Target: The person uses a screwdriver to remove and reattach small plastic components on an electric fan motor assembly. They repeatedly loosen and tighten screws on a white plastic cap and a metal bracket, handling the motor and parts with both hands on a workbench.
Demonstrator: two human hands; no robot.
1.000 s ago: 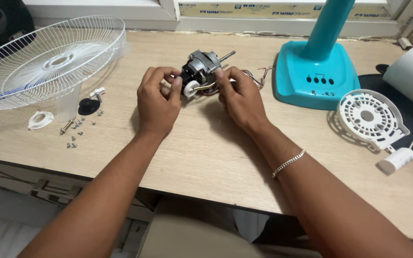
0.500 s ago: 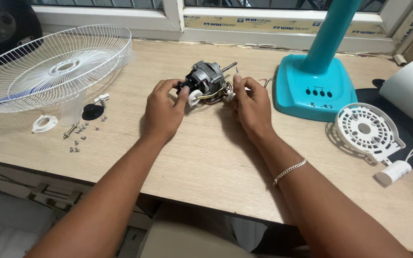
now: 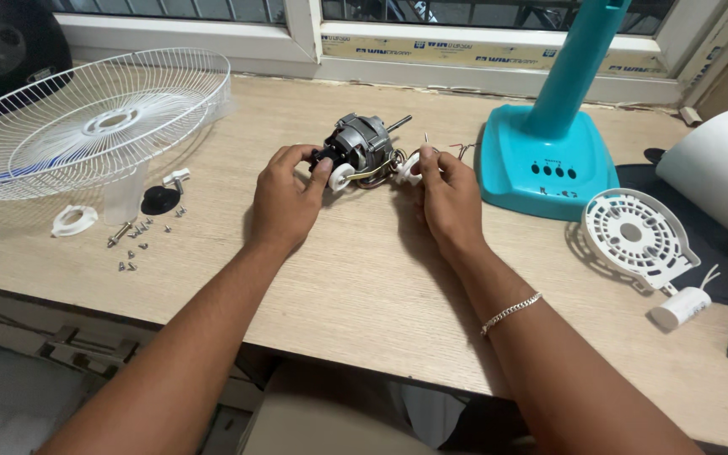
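Note:
A grey metal fan motor with a bare shaft and loose coloured wires lies on the wooden table. My left hand grips its near left end, thumb against a small white round part. My right hand pinches a white plastic piece at the motor's right side, where the wires come out. A thin bracelet circles my right wrist.
A white wire fan guard rests at the left, with a white ring, a black cap and several small screws beside it. The teal fan base stands right of the motor. A white vented cover, capacitor and white housing lie far right.
Both hands and the motor sit slightly lower and more central in view as the head shifted. My right hand has pulled the white piece a little away from the motor.

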